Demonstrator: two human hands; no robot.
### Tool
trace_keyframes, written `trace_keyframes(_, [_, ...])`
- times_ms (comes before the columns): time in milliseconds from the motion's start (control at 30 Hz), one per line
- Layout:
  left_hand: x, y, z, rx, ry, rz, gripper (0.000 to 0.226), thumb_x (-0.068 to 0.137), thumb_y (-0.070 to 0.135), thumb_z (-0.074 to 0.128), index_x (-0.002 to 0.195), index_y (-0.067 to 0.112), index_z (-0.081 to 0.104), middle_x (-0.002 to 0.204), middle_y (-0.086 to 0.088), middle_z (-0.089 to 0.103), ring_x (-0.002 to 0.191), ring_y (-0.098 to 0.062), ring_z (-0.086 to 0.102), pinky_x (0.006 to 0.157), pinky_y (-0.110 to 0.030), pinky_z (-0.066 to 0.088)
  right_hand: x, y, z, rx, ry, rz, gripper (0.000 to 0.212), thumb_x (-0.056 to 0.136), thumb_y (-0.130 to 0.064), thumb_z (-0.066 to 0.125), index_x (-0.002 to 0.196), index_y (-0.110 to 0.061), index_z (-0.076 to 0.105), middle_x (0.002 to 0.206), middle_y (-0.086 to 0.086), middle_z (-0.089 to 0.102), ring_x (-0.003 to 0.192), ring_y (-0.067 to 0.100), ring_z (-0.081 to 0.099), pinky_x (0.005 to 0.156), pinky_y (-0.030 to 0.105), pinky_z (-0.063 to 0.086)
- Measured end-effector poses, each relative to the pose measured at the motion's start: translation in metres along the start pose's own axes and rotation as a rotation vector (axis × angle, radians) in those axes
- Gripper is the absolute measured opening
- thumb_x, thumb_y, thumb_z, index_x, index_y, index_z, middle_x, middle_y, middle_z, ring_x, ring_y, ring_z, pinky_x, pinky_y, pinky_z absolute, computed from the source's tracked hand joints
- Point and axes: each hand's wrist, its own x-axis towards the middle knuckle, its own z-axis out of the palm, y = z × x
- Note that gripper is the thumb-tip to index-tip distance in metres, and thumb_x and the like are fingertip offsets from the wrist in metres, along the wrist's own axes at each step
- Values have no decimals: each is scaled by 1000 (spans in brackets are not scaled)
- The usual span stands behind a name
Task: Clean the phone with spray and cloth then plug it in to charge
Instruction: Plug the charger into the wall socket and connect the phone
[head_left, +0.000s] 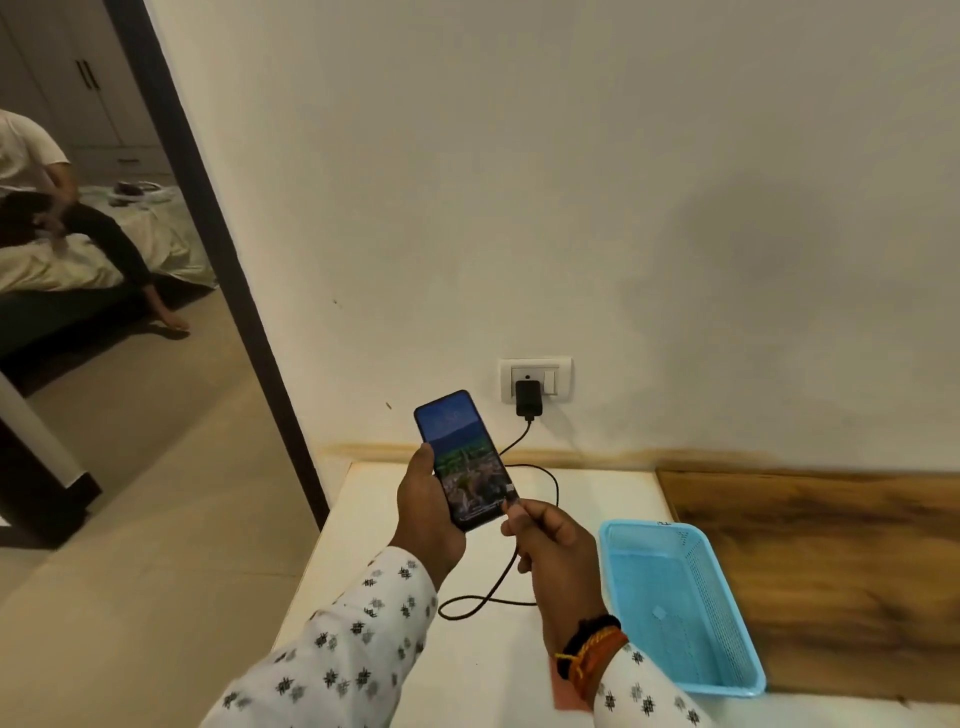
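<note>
Above the white tabletop (467, 665), the phone (464, 457) is held in the air, tilted, with its lit screen facing the camera. The left hand (428, 512) grips the phone from its left edge, thumb on the screen side and fingers wrapped behind. The right hand (558, 551) is closed in a pinch on the end of the black cable (545, 475), at the phone's lower right corner; whether the connector is seated in the port cannot be determined. The cable runs from that hand, loops over the tabletop, and rises to the black charger (529, 397), which is inserted in the wall socket (535, 379). Just beside the right wrist, a light blue plastic basket (685, 603) rests on the tabletop. A wooden surface (831, 561) adjoins the basket on the right. Both sleeves are white with a dark printed pattern.
</note>
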Motion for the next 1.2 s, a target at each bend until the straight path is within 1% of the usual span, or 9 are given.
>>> trace_keyframes(67, [0,-2,5,-40,12,12,41,100,45,43,124,14,59,97,-13,76,85,-34,74,66,-44,60,0,-1,-6,-10,29,-4,13,89,-18,66,78,-17,74,72,4,70,55,3,48,53,18,45])
trace_keyframes(167, [0,-1,13,-78,0,-6,41,101,43,40,127,15,56,109,-16,71,95,-36,70,76,-48,58,-1,-2,-10,-54,-1,24,12,88,-17,66,80,-17,76,70,2,70,55,2,49,54,15,45])
trace_keyframes(233, [1,-1,17,-88,-5,-8,40,102,42,39,128,16,55,112,-16,70,97,-36,69,79,-48,57,-1,-2,-9,-65,3,35,12,87,-16,67,79,-16,76,70,3,70,57,2,51,57,17,45])
trace_keyframes(433, [1,-2,25,-123,-2,-7,39,102,40,40,129,16,55,117,-16,69,99,-35,68,80,-47,56,0,1,-7,-48,56,52,13,84,-15,69,74,-15,77,70,5,71,61,7,55,67,26,45])
trace_keyframes(633, [4,-4,25,-107,-2,15,33,103,39,40,122,17,56,108,-14,71,92,-33,70,73,-43,57,2,2,-7,-80,59,26,14,85,-18,70,72,-16,76,69,2,71,62,7,56,69,27,47])
trace_keyframes(733, [5,-4,24,-129,5,23,29,103,38,40,117,19,56,105,-13,70,91,-33,69,72,-44,56,2,3,-8,-80,72,13,13,85,-17,70,73,-17,76,69,1,71,63,7,56,70,26,47])
trace_keyframes(867, [6,-6,22,-129,9,21,30,103,38,39,119,19,55,106,-14,70,92,-34,69,75,-46,56,2,4,-8,-95,56,12,13,86,-18,70,74,-18,76,71,0,72,64,6,57,71,26,48])
trace_keyframes(1100, [8,-5,20,-144,37,25,33,103,38,38,125,18,53,112,-14,68,92,-33,68,70,-42,55,5,9,-3,-149,41,-4,14,85,-21,70,72,-23,75,72,-4,73,67,6,60,70,27,50])
trace_keyframes(1200, [9,-5,19,-151,42,37,33,103,36,39,126,17,54,108,-13,69,91,-31,67,71,-40,55,7,11,-4,-121,61,17,13,83,-20,71,72,-23,76,71,-4,73,64,4,59,70,27,49])
